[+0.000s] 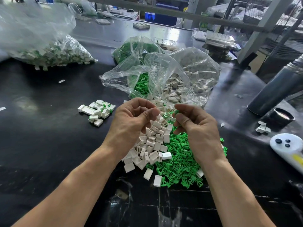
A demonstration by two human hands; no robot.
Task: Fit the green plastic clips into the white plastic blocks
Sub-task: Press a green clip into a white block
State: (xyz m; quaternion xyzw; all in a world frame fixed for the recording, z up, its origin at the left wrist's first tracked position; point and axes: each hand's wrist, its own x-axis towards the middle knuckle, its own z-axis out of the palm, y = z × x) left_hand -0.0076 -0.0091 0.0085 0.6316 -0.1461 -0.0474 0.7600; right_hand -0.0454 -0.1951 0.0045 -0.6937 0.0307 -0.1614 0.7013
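A loose heap of white plastic blocks point(154, 145) lies on the black table point(49, 145) between my forearms, beside a heap of green plastic clips point(180, 164) on its right. My right hand point(195, 128) hovers over the heaps and pinches a green clip point(176, 111) between thumb and fingertips. My left hand point(131, 118) is raised beside it, fingers loosely curled towards the thumb, with nothing visible in them. A small pile of blocks with clips fitted point(98, 112) sits to the left.
Two open clear bags lie just behind my hands, one of green clips point(141, 82), one of white blocks point(188, 82). A large bag of fitted blocks point(49, 51) lies far left. A grey flask point(275, 89), black cap point(281, 117) and white controller point(288, 146) are on the right.
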